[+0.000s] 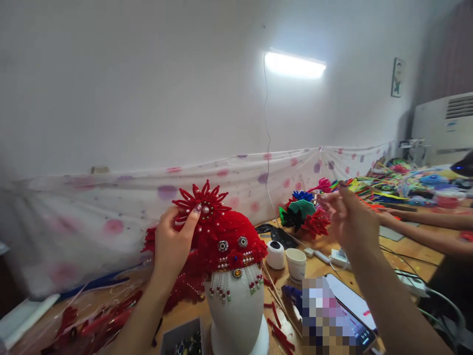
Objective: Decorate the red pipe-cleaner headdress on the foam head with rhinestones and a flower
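Observation:
A red headdress [236,229] trimmed with pearls, round jewels and hanging bead fringes sits on a white mannequin head [236,310]. At its upper left, my left hand [175,241] grips a red, many-petalled flower [218,199] with pearl beads, the thumb pressed beside its pearl centre. The flower is against the headdress; whether it is fixed there I cannot tell. My right hand [353,222] is raised to the right, away from the headdress. Its fingers are loosely bent and apart, with nothing visible in them.
Right of the mannequin stand a white paper cup [296,266], a small white device [275,255] and a lit phone [356,320]. Colourful flowers [305,209] lie behind. A box of beads [183,340] is in front. At far right, another person's arms [424,229] reach over the table.

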A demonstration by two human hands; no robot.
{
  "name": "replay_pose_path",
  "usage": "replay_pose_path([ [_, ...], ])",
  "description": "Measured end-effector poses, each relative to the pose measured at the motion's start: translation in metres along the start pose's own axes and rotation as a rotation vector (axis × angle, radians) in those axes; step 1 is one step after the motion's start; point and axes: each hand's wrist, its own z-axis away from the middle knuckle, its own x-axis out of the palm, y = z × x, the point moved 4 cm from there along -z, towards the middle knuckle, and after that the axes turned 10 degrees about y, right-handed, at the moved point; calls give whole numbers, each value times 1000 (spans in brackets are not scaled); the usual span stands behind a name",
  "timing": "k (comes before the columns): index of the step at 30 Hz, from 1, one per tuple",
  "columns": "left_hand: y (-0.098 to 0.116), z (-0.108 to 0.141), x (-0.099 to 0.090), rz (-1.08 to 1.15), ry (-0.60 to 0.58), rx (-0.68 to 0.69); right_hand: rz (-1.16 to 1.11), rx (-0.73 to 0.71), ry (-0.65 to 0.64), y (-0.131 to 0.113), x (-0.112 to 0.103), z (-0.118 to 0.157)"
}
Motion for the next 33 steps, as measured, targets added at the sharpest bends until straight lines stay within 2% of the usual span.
replay_pose_path([
  [4,4,7,9,28,-44,-1,-47,120,-107,-2,25,18],
  [7,5,11,13,47,-71,-19,-64,182,-180,-13,43,34],
  [10,5,14,13,55,-85,-46,-127,109,-329,-33,61,45],
  [14,5,14,17,70,-124,-108,-33,31,-547,-50,89,55],
  [16,4,14,25,98,-186,-162,-24,41,-641,-52,104,60],
  [19,0,16,41,146,-328,-271,-72,182,-735,-42,123,67],
  [23,-10,16,51,187,-469,-375,-97,400,-789,-19,128,74],
  [27,-18,12,46,192,-476,-395,-115,499,-814,-9,123,80],
  [33,-23,11,44,180,-491,-419,-142,573,-823,-6,125,87],
])
